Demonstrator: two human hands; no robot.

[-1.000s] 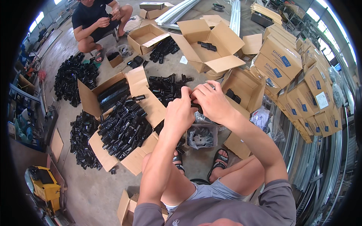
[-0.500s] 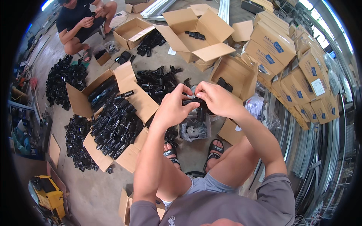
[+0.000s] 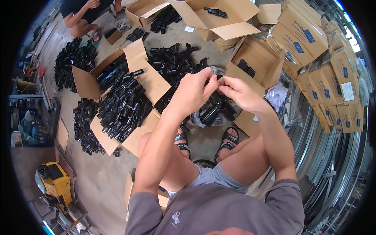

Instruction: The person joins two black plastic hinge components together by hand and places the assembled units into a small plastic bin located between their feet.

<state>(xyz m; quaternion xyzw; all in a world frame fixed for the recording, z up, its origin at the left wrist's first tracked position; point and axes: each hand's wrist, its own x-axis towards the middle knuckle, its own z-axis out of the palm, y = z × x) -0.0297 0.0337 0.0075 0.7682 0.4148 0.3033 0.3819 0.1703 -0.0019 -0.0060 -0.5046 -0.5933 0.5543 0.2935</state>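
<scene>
Close together in front of me, my left hand and my right hand meet fingertip to fingertip. The left fingers are closed around a glossy black part, which shows just below them; the hand hides its upper end. A pinch of thumb and finger closes my right hand at the same spot, on something too small to make out. Under the hands lies a clear plastic bag, partly covered. Beyond them spreads a heap of similar black parts.
An open carton heaped with black parts stands left, beside more piles. Another carton at right holds a black part. Stacked cartons and metal profiles line the right. Another person sits at far left.
My view has tilted downward, so the surroundings sit higher. My hands have drawn slightly apart at the wrists, and the black part shows lower beneath them.
</scene>
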